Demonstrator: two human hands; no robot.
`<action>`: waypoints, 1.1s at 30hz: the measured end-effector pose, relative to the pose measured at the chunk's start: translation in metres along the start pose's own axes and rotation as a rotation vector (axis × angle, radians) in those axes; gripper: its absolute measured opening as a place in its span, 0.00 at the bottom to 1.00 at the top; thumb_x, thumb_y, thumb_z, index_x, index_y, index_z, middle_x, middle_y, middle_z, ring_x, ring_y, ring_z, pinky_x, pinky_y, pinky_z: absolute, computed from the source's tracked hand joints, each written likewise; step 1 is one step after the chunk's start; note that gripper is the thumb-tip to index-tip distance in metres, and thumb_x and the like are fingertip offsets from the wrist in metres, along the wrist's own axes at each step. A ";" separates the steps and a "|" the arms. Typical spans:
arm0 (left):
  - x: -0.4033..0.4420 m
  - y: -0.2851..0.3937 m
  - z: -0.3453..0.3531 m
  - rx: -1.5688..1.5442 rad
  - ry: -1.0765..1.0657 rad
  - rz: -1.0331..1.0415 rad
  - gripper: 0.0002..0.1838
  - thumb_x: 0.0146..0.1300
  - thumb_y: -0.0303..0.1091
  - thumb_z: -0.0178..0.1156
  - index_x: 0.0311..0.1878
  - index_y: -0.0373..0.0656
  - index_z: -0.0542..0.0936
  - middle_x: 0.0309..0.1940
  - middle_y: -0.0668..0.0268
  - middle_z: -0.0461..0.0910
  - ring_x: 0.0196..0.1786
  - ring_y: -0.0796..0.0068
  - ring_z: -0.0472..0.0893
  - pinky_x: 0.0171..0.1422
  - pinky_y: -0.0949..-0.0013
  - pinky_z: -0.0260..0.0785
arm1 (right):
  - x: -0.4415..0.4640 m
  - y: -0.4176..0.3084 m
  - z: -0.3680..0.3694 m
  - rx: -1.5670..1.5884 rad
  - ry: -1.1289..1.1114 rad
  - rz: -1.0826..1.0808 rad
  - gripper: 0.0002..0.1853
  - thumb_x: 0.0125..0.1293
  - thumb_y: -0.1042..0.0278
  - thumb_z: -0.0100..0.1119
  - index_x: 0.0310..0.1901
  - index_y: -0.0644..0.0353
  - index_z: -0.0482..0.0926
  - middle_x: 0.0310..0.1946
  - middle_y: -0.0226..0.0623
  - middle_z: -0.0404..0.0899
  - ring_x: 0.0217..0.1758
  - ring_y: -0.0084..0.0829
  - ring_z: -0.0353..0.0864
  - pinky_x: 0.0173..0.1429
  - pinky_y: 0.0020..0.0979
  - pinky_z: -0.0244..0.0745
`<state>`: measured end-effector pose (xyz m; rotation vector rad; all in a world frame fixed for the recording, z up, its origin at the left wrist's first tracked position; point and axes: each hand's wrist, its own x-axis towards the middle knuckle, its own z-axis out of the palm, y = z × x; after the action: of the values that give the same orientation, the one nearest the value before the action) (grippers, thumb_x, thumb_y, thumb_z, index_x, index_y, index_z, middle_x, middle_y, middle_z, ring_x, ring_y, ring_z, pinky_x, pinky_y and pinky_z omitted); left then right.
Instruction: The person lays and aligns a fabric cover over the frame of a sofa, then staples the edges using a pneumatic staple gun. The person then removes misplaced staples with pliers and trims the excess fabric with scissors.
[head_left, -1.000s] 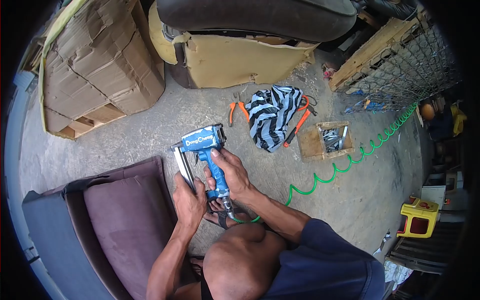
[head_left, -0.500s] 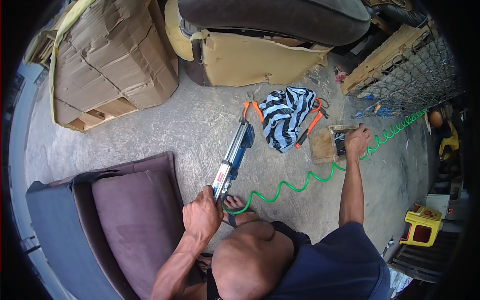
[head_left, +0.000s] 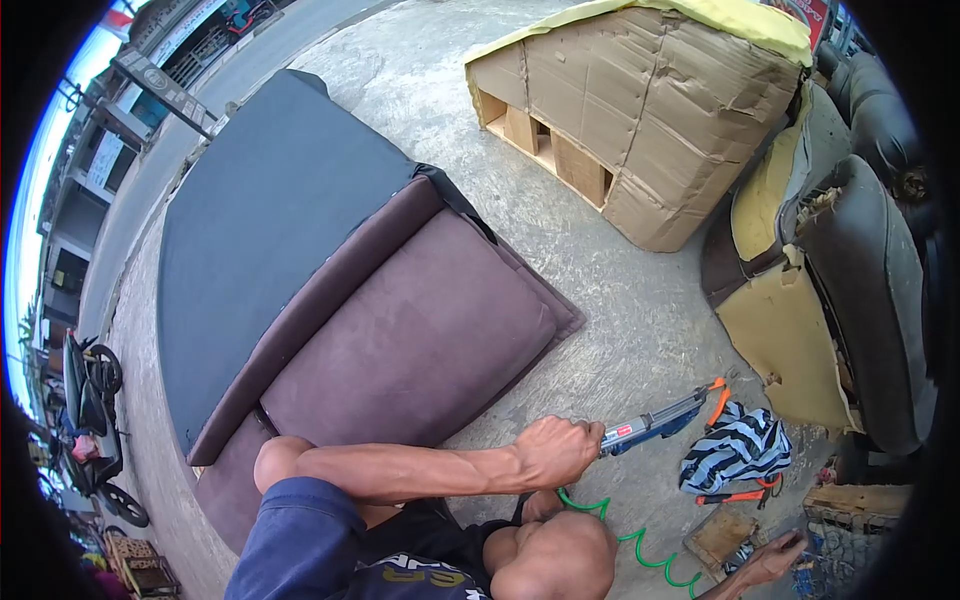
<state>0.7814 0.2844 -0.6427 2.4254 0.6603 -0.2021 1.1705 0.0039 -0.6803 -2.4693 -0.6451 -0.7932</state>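
My left hand [head_left: 558, 452] is closed round the end of the staple gun [head_left: 655, 422], whose silver magazine faces up and whose far end points toward the orange-handled pliers [head_left: 718, 400]. At the lower right, my right hand [head_left: 775, 558] is beside the wooden box [head_left: 720, 535] of metal pieces; its fingers look curled, and what they hold, if anything, is too small to make out. A green coiled hose [head_left: 645, 555] runs between the staple gun and the box. The striped bag [head_left: 737, 450] lies beyond the box.
A purple upholstered seat [head_left: 420, 330] with a dark fabric side [head_left: 270, 230] lies on the left. A cardboard-covered frame [head_left: 640, 110] stands at the top. Torn dark upholstered furniture [head_left: 865, 290] is at the right, a motorcycle [head_left: 95, 420] at far left.
The view has swung left. My right hand left the staple gun's handle and reached to the wooden box, then moved slightly off it. My left hand now holds the gun alone, turned magazine up.
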 end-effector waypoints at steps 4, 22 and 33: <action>0.003 0.003 -0.012 0.080 0.054 0.026 0.13 0.65 0.34 0.61 0.46 0.35 0.74 0.34 0.48 0.85 0.29 0.46 0.87 0.31 0.48 0.79 | -0.031 -0.160 -0.043 0.656 -0.326 -0.021 0.06 0.74 0.79 0.63 0.48 0.69 0.78 0.54 0.54 0.87 0.52 0.37 0.88 0.57 0.34 0.82; 0.002 -0.001 0.001 0.212 0.125 0.071 0.12 0.60 0.31 0.64 0.42 0.36 0.74 0.28 0.52 0.83 0.24 0.51 0.86 0.25 0.53 0.78 | -0.045 -0.239 0.012 0.568 -0.650 -0.572 0.27 0.65 0.78 0.69 0.65 0.68 0.71 0.54 0.57 0.85 0.58 0.51 0.87 0.58 0.39 0.85; -0.004 0.011 -0.020 0.122 0.140 0.001 0.16 0.64 0.38 0.67 0.42 0.37 0.74 0.30 0.52 0.84 0.26 0.49 0.86 0.29 0.51 0.78 | -0.133 -0.235 0.046 1.231 -0.997 1.205 0.31 0.76 0.40 0.59 0.59 0.66 0.73 0.50 0.43 0.82 0.50 0.32 0.83 0.58 0.35 0.78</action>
<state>0.7834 0.2871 -0.6201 2.5750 0.7276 -0.0741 0.9627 0.1754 -0.7309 -1.3885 0.1855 1.0500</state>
